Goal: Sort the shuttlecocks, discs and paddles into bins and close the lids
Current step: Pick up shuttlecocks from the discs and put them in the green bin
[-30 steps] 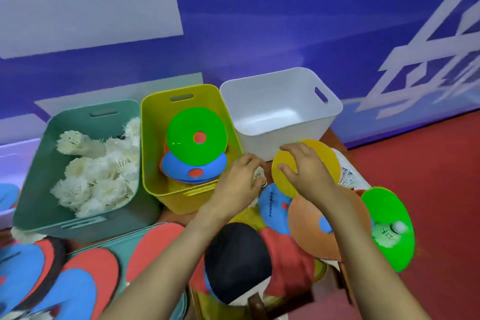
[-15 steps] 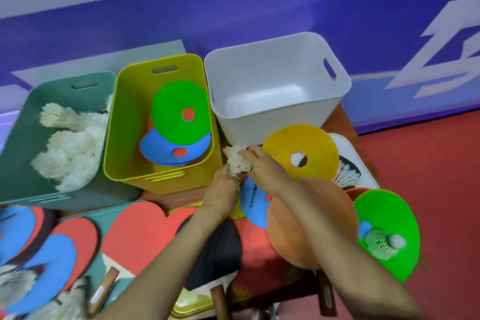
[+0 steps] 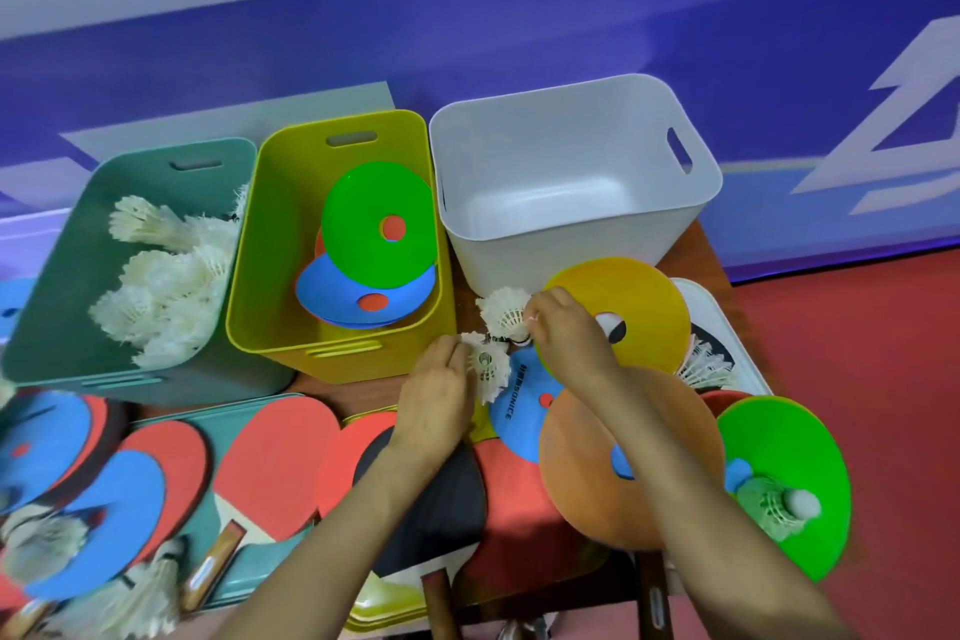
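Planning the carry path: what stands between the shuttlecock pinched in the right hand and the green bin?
The yellow bin, with discs inside, stands between the shuttlecock and the green bin, in the head view.

white bin (image 3: 571, 203), yellow bin (image 3: 270, 286), green bin (image 3: 62, 307): smooth matt plastic. Discs (image 3: 379, 224) glossy plastic. Shuttlecocks (image 3: 166, 286) feathery white. Paddles (image 3: 280, 452) matt rubber, wooden handles (image 3: 213, 561).

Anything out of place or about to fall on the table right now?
Yes. At the right edge, a green disc seems to overhang the red floor, with a shuttlecock lying on it; both could slip off. In the yellow bin, a second green disc leans tilted, not flat.
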